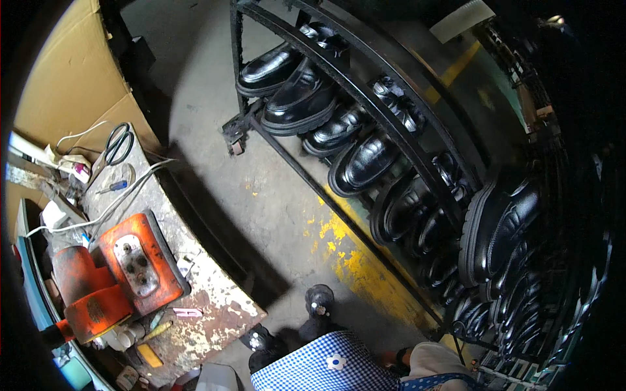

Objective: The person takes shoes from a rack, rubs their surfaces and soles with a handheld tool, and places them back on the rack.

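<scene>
At the lower edge, beside a blue-and-white checked apron [326,362], a small part of my right hand [389,359] shows below a dark band and a pale sleeve [433,362]. Its fingers are hidden in shadow behind the apron, so I cannot tell what it holds, if anything. My left hand is out of view. Ahead and to the right, black leather shoes [300,98] stand in rows on a black metal rack [365,91]. One larger-looking black shoe [499,228] sits closest on the right. My own dark shoes [319,301] are on the floor beside the workbench.
To the left is a worn workbench [222,322] with an orange machine [140,267], black-handled scissors [119,144], a blue screwdriver [116,187] and white cables. A cardboard sheet [72,78] stands behind it. Worn yellow paint [355,260] marks the concrete floor along the rack.
</scene>
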{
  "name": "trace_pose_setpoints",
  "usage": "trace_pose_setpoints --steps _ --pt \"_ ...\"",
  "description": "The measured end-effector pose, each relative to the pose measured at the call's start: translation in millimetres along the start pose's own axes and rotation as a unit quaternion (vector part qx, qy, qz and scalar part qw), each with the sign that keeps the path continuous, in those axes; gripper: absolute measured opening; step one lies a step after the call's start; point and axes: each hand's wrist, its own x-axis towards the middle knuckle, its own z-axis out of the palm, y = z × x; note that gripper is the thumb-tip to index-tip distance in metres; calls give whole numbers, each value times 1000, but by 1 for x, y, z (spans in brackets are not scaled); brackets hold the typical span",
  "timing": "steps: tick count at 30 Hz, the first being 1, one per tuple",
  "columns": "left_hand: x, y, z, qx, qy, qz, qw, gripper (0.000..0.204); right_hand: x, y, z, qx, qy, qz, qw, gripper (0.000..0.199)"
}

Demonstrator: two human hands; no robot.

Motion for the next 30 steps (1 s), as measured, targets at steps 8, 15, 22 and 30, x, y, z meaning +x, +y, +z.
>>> trace_pose_setpoints --steps 8,15,22,30 --pt "59 4 18 -68 8 65 996 27 22 3 -14 -90 -80 -62 991 28" --pt "65 5 18 -112 12 91 989 27 21 37 -24 -173 -169 -89 966 29" --pt "69 28 2 -155 19 139 978 27 16 75 -27 -243 -249 -139 927 30" --pt "35 46 1 -195 -10 196 961 28 6 35 7 39 143 -240 959 28"
